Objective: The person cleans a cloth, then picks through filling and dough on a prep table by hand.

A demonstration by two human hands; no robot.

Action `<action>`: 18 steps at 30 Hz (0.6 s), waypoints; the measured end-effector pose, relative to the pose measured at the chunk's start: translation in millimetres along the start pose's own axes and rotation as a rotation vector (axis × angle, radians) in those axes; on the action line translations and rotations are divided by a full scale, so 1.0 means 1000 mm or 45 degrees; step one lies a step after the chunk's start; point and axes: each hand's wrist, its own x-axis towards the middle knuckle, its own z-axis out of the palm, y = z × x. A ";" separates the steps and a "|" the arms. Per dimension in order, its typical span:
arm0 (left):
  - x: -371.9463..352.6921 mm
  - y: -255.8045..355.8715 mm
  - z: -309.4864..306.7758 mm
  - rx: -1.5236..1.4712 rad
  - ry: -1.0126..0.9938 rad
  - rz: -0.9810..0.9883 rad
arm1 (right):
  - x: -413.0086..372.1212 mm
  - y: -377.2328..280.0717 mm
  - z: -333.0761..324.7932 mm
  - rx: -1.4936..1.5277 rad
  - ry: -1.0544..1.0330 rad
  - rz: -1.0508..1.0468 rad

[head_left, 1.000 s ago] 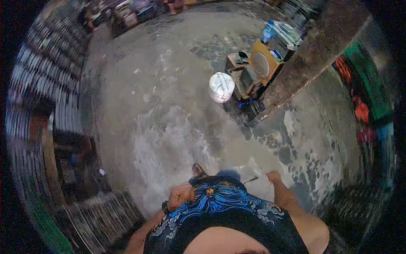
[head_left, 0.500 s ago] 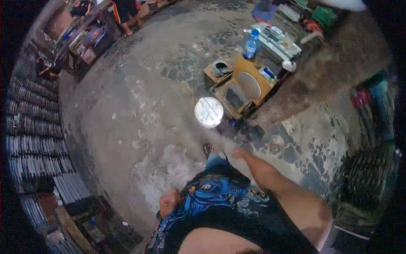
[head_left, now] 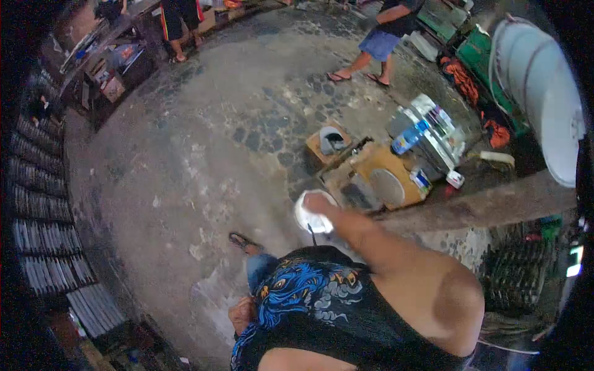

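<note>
My right hand [head_left: 318, 203] is stretched forward at the centre of the view, blurred, over a round white object [head_left: 303, 215] low near the floor. Whether it touches that object, and how its fingers are set, cannot be made out. At the lower left, beside my dark shirt with a blue print, my left hand [head_left: 242, 314] hangs with its fingers curled in, and nothing shows in it. Just beyond the white object lies brown cardboard [head_left: 402, 179] with a round grey disc [head_left: 387, 187] on it.
A blue-labelled bottle [head_left: 409, 137] lies by a cluttered low surface. A person in blue shorts [head_left: 377, 44] walks at the upper right; another person's legs [head_left: 178, 37] show at the upper left. Racks of stacked flat pieces [head_left: 46, 238] line the left. A large white cylinder [head_left: 535, 93] is at the right.
My right hand has moved forward over the round white object. The view has shifted, and a walking person and the large white cylinder now show. My left hand is still curled.
</note>
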 end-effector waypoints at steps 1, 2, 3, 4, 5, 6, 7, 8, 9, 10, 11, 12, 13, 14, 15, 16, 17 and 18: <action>0.024 -0.001 -0.017 -0.018 -0.014 0.024 | 0.011 -0.013 0.030 0.101 -0.029 -0.054; 0.051 0.000 -0.034 -0.028 -0.038 0.049 | 0.006 -0.099 -0.026 -0.007 -0.478 0.070; 0.075 0.004 -0.054 -0.028 -0.061 0.061 | 0.022 -0.121 -0.006 -0.016 -0.590 -0.069; 0.098 0.009 -0.073 -0.035 -0.098 0.079 | 0.032 -0.141 0.008 -0.040 -0.708 -0.212; 0.122 0.014 -0.088 -0.048 -0.145 0.101 | 0.048 -0.155 0.011 0.008 -0.674 -0.278; 0.147 0.019 -0.103 -0.057 -0.197 0.123 | 0.068 -0.168 0.007 0.061 -0.627 -0.341; 0.172 0.024 -0.118 -0.060 -0.293 0.151 | 0.085 -0.190 -0.008 0.127 -0.577 -0.398; 0.199 0.030 -0.132 -0.068 -0.401 0.177 | 0.106 -0.205 -0.027 0.254 -0.484 -0.165; 0.227 0.036 -0.142 -0.089 -0.519 0.213 | 0.121 -0.230 -0.065 0.384 -0.400 0.065; 0.254 0.041 -0.151 -0.113 -0.625 0.240 | 0.139 -0.234 -0.073 0.539 -0.263 0.198; 0.278 0.043 -0.158 -0.106 -0.679 0.255 | 0.160 -0.227 -0.084 0.684 -0.118 0.317; 0.300 0.042 -0.161 -0.105 -0.721 0.272 | 0.181 -0.221 -0.085 0.763 -0.052 0.503; 0.321 0.037 -0.165 -0.088 -0.739 0.288 | 0.192 -0.197 -0.058 0.742 0.250 0.505; 0.341 0.033 -0.168 -0.071 -0.756 0.304 | 0.191 -0.212 -0.108 0.865 0.023 0.460; 0.358 0.028 -0.171 -0.057 -0.763 0.323 | 0.224 -0.153 -0.047 0.162 -0.094 0.333; 0.378 0.027 -0.174 -0.033 -0.728 0.339 | 0.227 -0.121 -0.030 -0.364 -0.175 -0.090; 0.400 0.025 -0.175 -0.011 -0.687 0.358 | 0.231 -0.092 -0.017 -0.321 -0.183 -0.212; 0.421 0.022 -0.175 0.009 -0.639 0.371 | 0.238 -0.065 -0.006 -0.281 -0.204 -0.338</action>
